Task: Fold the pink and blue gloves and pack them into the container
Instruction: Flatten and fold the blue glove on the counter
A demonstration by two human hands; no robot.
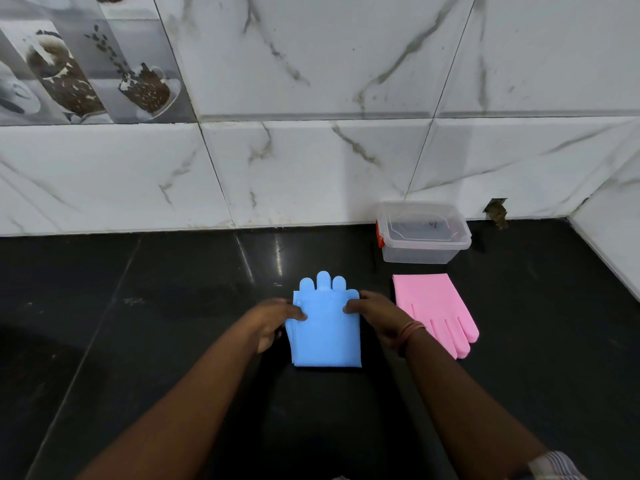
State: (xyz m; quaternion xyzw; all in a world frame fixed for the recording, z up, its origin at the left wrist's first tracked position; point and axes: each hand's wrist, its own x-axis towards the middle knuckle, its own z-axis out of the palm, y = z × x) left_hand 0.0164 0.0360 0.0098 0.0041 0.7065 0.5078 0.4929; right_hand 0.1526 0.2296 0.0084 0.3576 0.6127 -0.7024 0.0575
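The blue glove lies on the black counter, folded over itself, with its fingertips sticking out at the far end. My left hand pinches its left edge and my right hand pinches its right edge. To the right, the pink glove lies flat, fingers pointing toward me. Behind the pink glove stands the clear plastic container with a red clip, lid off and nothing inside.
The black counter ends at a white marble-tiled wall behind and another wall at the right. A small hole in the wall sits just right of the container.
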